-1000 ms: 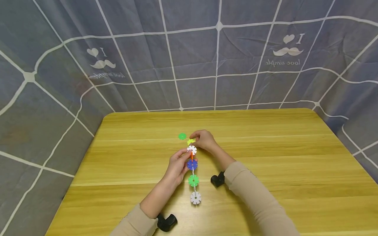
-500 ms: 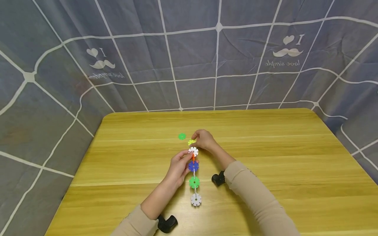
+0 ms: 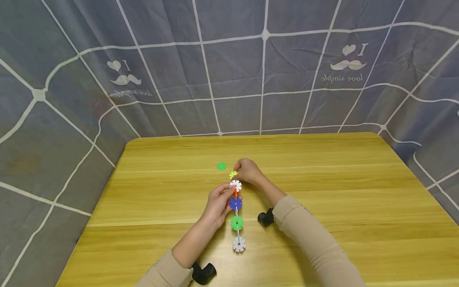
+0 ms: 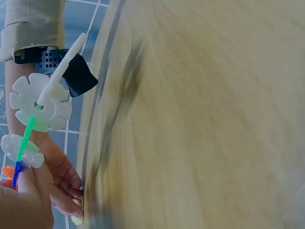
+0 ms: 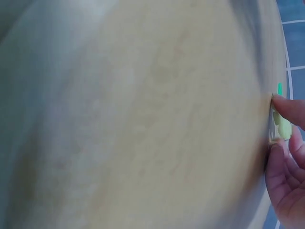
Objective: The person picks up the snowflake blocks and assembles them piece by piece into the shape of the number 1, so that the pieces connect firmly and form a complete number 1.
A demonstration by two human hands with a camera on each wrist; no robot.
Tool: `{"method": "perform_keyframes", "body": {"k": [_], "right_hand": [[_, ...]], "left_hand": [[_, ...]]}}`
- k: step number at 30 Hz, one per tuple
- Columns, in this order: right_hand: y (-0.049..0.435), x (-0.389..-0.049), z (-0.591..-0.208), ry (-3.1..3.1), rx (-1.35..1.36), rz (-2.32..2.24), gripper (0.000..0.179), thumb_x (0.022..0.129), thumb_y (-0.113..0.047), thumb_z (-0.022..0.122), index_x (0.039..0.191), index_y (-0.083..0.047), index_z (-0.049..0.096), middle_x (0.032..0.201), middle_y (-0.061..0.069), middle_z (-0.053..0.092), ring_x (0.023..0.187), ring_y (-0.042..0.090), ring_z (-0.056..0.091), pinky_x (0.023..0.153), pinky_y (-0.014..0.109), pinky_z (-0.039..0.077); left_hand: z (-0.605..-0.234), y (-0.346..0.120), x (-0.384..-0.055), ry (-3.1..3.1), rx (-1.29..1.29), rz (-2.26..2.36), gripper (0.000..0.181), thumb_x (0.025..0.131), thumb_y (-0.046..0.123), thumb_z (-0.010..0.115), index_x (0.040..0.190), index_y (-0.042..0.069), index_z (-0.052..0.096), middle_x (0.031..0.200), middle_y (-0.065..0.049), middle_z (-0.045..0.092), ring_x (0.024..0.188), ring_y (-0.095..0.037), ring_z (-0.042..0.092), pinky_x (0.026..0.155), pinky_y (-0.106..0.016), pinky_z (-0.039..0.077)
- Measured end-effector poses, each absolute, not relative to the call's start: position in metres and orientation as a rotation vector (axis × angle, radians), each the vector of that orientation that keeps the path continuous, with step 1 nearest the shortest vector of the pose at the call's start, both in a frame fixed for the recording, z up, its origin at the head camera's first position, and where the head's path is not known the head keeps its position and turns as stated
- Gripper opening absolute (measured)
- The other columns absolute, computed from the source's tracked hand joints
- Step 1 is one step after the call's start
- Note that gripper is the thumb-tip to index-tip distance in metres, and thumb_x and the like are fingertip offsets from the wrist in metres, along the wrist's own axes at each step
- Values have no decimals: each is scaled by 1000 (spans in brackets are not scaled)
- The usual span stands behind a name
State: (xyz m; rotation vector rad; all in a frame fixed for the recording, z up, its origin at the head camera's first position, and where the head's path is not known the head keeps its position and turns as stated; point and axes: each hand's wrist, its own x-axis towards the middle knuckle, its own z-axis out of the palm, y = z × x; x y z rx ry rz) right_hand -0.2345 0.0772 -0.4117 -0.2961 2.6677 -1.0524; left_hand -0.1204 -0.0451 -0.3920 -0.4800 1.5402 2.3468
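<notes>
Chain of notched discs was gripped near its far end by left hand. Yellow disc was pinched just beyond by right hand; separate green disc was noted farther off on table.

1. Left hand, lower left: grips a disc chain.
2. Chain, downward: edge-on white disc, large notched white disc, edge-on green disc, another white disc, edge-on blue piece. Orange piece just beside.
3. Right hand behind; fingertips pinch pale yellow-green piece.
4. Right arm: beige sleeve, black wrist device.
5. Wooden tabletop, blurred; white-lined blue cloth beyond.
</notes>
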Motion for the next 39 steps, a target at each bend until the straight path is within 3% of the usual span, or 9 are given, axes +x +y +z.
{"method": "perform_keyframes", "body": {"k": [10,16,24,32,39], "right_hand": [[93,-232,-414,2539,-287,-1217,22,71,3,78,85,1,60,68,4,52,58,13,48,50,20,43],[100,-226,-414,2507,-267,-1260,21,75,4,74,93,3,63,65,3,50,51,11,51,49,21,47],[110,-220,-415,2344,-226,-1449,19,83,10,62,102,8,63,66,9,60,53,13,57,54,23,51],[114,-214,-408,2190,-247,-1593,22,89,12,49,109,11,59,66,9,58,57,15,55,57,23,49],[114,-208,-395,2036,-227,-1728,24,92,9,47,115,13,54,76,7,59,64,13,59,63,21,53]], "left_hand": [[-395,-46,-122,1551,-464,2357,9,94,7,54,99,1,59,83,-3,65,70,-13,66,60,-20,54],[-398,-47,-121,1565,-461,2346,11,94,8,55,100,0,58,85,-5,66,70,-12,66,61,-20,54],[-400,-47,-120,1573,-441,2337,12,94,10,55,100,0,58,83,-4,64,72,-13,66,62,-19,53],[-401,-46,-119,1574,-438,2324,15,94,11,56,103,0,58,83,-4,64,72,-12,66,63,-20,53],[-402,-46,-119,1584,-428,2300,21,94,13,56,108,-2,56,85,-6,65,74,-12,66,63,-20,53]]}}
